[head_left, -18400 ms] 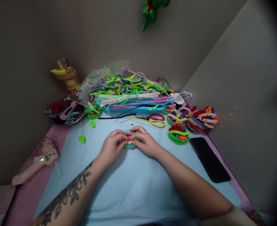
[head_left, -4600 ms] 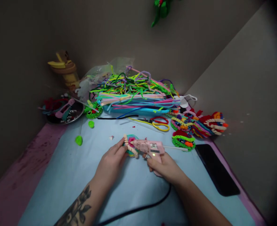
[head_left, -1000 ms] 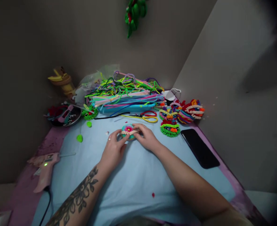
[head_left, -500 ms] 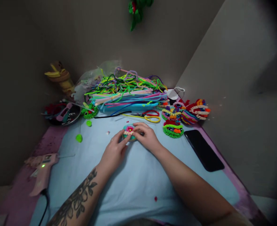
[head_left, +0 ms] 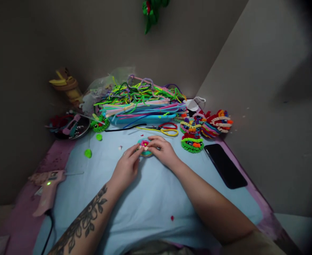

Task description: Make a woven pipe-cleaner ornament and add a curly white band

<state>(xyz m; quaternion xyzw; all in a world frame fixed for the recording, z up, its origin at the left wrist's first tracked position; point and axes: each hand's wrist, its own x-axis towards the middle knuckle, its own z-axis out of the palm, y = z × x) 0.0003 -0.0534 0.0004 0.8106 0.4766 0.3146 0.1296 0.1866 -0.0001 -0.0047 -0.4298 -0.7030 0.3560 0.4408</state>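
Note:
A small round pipe-cleaner craft piece (head_left: pixel 144 146), teal with a pink centre and a cream strip across it, lies on the light blue table cover (head_left: pixel 134 198). My left hand (head_left: pixel 126 166) pinches its near left edge with thumb and fingertips. My right hand (head_left: pixel 162 151) is curled over its right side, fingers pressing on the cream strip. Both hands meet on the piece, which they partly hide.
A pink glue gun (head_left: pixel 48 187) with a green light lies at the left edge, its cord trailing down. Behind are a heap of coloured pipe cleaners (head_left: pixel 142 102), scissors (head_left: pixel 163 129), finished craft faces (head_left: pixel 198 132), a dark bowl (head_left: pixel 71 125) and a black phone (head_left: pixel 225 165).
The glue gun, held in my right hand 4.6 s ago, now lies at the left. Over the last second both hands stay on the craft piece, fingers shifting slightly.

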